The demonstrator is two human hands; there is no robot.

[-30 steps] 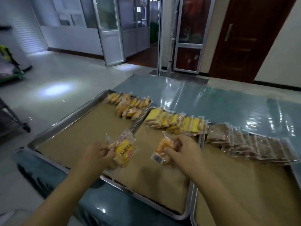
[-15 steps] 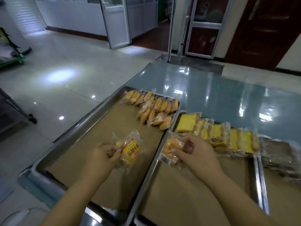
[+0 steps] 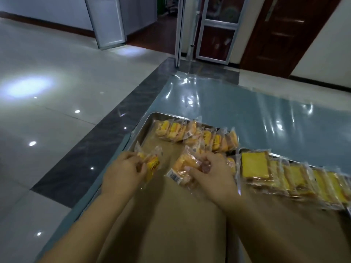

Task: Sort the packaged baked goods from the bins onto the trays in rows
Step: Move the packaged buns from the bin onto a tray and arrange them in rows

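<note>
Trays [image 3: 147,121] rest on glossy blue table [image 3: 247,114] beside shiny tiled floor [image 3: 57,69].

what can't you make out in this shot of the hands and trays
Head view only:
- Print on the yellow-label packet in the left hand: blurred by motion.
- Part of the barcode packet: covered by the right hand.
- Row of yellow cake slices: cut off by the right edge.
- Near end of the left tray: hidden under the forearms.
</note>
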